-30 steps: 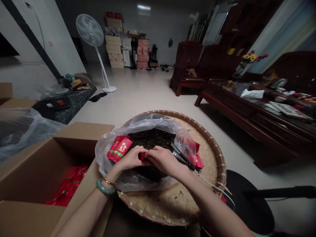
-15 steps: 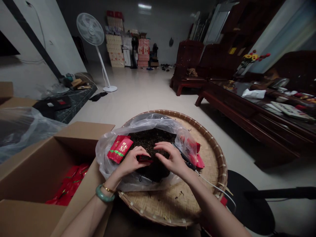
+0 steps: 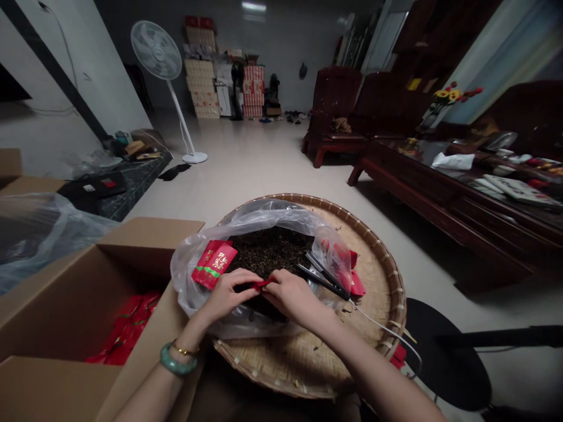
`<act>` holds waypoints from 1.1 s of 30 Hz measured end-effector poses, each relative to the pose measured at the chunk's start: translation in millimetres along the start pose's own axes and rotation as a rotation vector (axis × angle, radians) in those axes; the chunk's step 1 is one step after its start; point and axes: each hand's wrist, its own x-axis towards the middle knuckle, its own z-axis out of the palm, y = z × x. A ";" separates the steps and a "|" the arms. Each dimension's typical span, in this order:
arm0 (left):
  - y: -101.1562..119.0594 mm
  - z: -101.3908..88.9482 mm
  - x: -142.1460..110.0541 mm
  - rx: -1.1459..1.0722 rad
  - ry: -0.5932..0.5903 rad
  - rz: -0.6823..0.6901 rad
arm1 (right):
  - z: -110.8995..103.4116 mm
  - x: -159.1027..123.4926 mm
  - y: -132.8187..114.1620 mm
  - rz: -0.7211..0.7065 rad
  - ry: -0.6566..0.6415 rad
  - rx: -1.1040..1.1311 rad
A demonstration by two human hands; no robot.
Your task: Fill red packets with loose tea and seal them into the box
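My left hand (image 3: 229,293) and my right hand (image 3: 291,294) meet over a clear plastic bag (image 3: 259,220) full of dark loose tea (image 3: 270,252). Both pinch the same small red packet (image 3: 263,283) between their fingertips. The bag lies on a round woven bamboo tray (image 3: 378,275). A stack of red packets with gold print (image 3: 214,264) rests on the bag's left edge. A dark tool with a white cord (image 3: 323,275) lies just right of my right hand, beside more red packets (image 3: 352,275).
An open cardboard box (image 3: 79,293) at my left holds several red packets (image 3: 125,328). A crumpled plastic bag (image 3: 39,228) sits further left. A black stool (image 3: 444,357) stands at the right, a long dark wooden table (image 3: 461,199) beyond it, a standing fan (image 3: 158,55) at the back.
Half a second ago my right hand was spread over the tea, apart from the left. It has come back and now pinches the red packet together with my left hand.
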 end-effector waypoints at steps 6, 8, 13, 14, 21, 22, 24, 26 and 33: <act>0.7 11.3 20.3 -0.120 0.284 -0.134 | -5.6 9.9 10.9 0.069 0.146 0.220; 6.1 14.2 28.5 -0.153 0.357 -0.179 | -11.2 12.4 16.9 0.073 0.199 0.394; 20.6 20.5 40.9 -0.207 0.325 -0.206 | -19.8 18.5 28.9 0.085 0.030 0.648; 21.9 22.2 41.6 -0.211 0.306 -0.211 | -19.5 19.2 30.4 0.087 0.002 0.668; 18.7 31.4 33.0 -0.478 0.119 -0.433 | -8.4 17.8 37.4 0.267 0.057 0.785; 18.0 32.0 30.3 -0.513 0.057 -0.473 | -6.3 17.1 38.1 0.309 0.085 0.820; 16.9 33.2 25.0 -0.556 -0.010 -0.536 | -1.6 16.1 39.1 0.365 0.153 0.896; 15.8 35.1 20.8 -0.594 -0.010 -0.577 | 3.7 15.5 39.6 0.398 0.216 0.974; 15.3 40.0 14.7 -0.314 0.081 -0.375 | 10.8 9.6 36.5 0.308 0.333 0.826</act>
